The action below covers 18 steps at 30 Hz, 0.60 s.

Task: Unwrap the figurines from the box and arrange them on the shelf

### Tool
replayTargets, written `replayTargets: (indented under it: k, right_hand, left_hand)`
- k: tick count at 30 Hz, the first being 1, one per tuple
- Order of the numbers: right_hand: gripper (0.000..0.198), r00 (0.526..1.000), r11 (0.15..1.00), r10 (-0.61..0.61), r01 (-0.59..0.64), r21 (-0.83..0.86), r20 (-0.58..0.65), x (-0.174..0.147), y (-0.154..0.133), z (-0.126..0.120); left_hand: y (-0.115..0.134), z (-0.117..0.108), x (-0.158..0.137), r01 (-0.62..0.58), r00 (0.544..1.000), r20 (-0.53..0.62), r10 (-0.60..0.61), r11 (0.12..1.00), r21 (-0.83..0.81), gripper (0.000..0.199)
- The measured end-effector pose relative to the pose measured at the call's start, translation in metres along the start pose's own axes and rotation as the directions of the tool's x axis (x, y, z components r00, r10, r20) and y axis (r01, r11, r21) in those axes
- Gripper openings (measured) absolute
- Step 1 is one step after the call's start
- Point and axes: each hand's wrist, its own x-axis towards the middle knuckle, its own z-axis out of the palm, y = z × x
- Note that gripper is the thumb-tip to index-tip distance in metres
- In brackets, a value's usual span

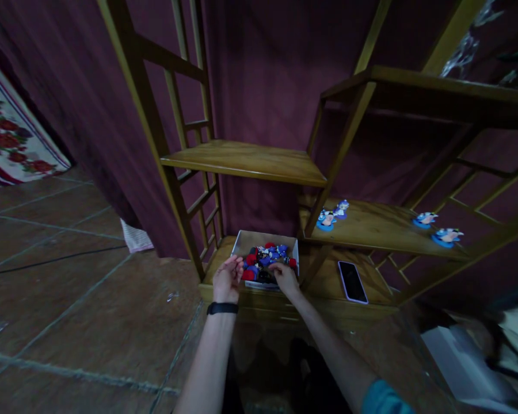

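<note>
A white cardboard box (pixel 294 244) stands on the bottom board of the wooden shelf, holding a pile of small blue, red and black figurines (pixel 265 256). At its left front corner is my left hand (pixel 228 280), palm turned inward, fingers loosely bent and apart, with nothing visible in it. My right hand (pixel 286 280) reaches over the box's front right side. Its fingers are bent together at the figurines, and what lies between the fingertips is too small to make out. A dark band circles my left wrist.
A phone (pixel 353 282) lies on the bottom board, right of the box. Several small figurines on blue bases, one a figurine (pixel 327 219) near the post, stand on the right-hand shelf (pixel 371 230). An upper shelf (pixel 246 158) juts above the box. A white carton (pixel 461 362) sits at lower right.
</note>
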Motion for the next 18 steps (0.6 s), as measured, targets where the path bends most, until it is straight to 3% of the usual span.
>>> replayTargets:
  k: [4,8,12,18]
  right_hand:
    - [0.033,0.967,0.981,-0.104,0.137,-0.135,0.231,0.024,-0.019,0.029]
    - [0.035,0.907,0.901,-0.092,0.251,-0.353,0.411,0.035,-0.032,0.051]
    - [0.033,0.909,0.852,-0.003,0.221,-0.475,0.416,0.037,-0.039,0.056]
    - [0.039,0.924,0.796,0.091,0.155,-0.585,0.37,0.031,-0.048,0.04]
  left_hand:
    - [0.008,-0.006,0.002,0.028,0.999,-0.02,-0.029,0.999,-0.045,0.017]
    - [0.013,-0.009,0.003,0.035,0.999,-0.012,-0.036,0.997,-0.064,0.017]
    - [0.017,-0.009,0.002,0.048,0.999,-0.005,-0.048,0.996,-0.078,0.016]
    - [0.017,-0.006,0.002,0.089,0.996,-0.009,-0.09,0.992,-0.089,0.016]
